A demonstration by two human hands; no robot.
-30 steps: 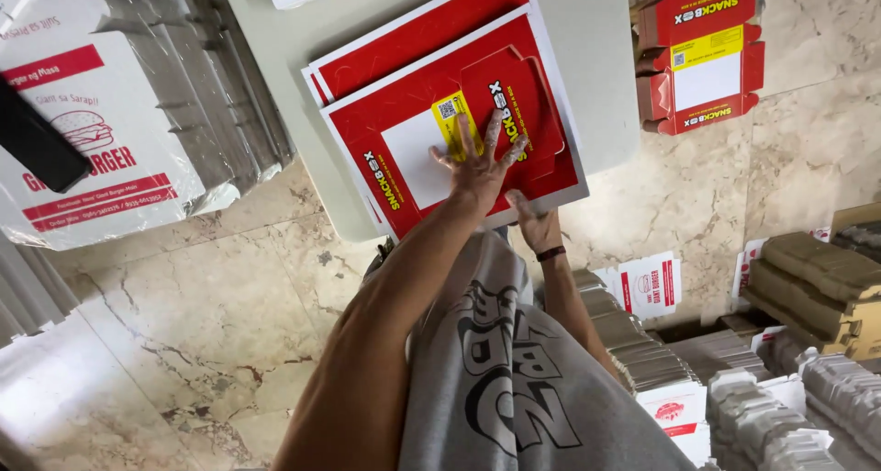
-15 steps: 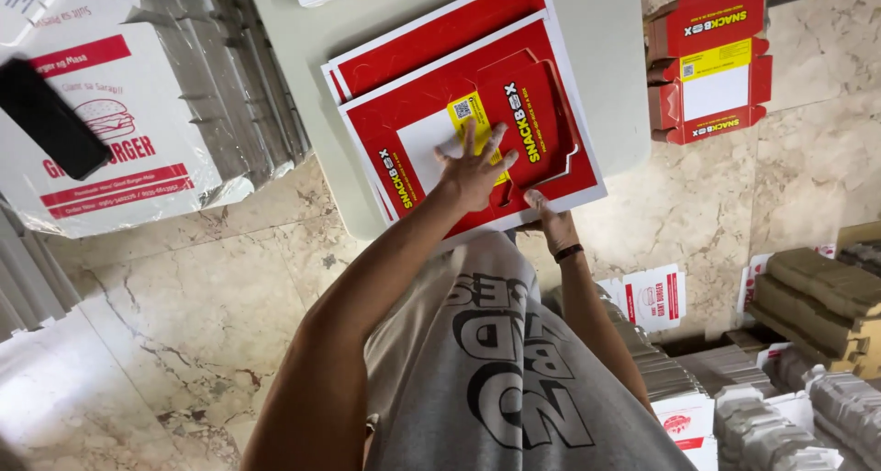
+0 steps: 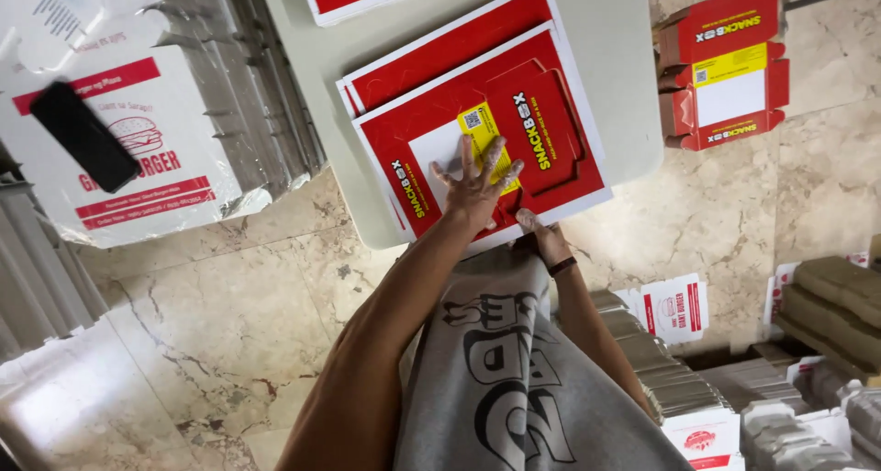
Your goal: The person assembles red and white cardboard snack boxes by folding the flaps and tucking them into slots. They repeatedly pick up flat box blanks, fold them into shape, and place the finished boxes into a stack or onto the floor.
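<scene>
A flat red die-cut carton sheet point(image 3: 551, 150) with yellow and white panels lies on top of a stack of like sheets point(image 3: 440, 58) on a pale grey table point(image 3: 624, 85). My left hand point(image 3: 475, 185) presses flat on the sheet's middle with its fingers spread, holding nothing. My right hand point(image 3: 541, 237), with a black band at the wrist, grips the sheet's near edge where it overhangs the table. My grey printed shirt fills the lower middle of the view.
Folded red cartons point(image 3: 725, 67) lie on the marble floor at the right. White printed cardboard point(image 3: 138, 177) with a black phone point(image 3: 84, 136) on it sits at the left. Stacks of flat cartons point(image 3: 826, 315) crowd the lower right.
My left hand's fingers have spread wider on the sheet. My right hand stays at the sheet's near edge. The view has shifted slightly.
</scene>
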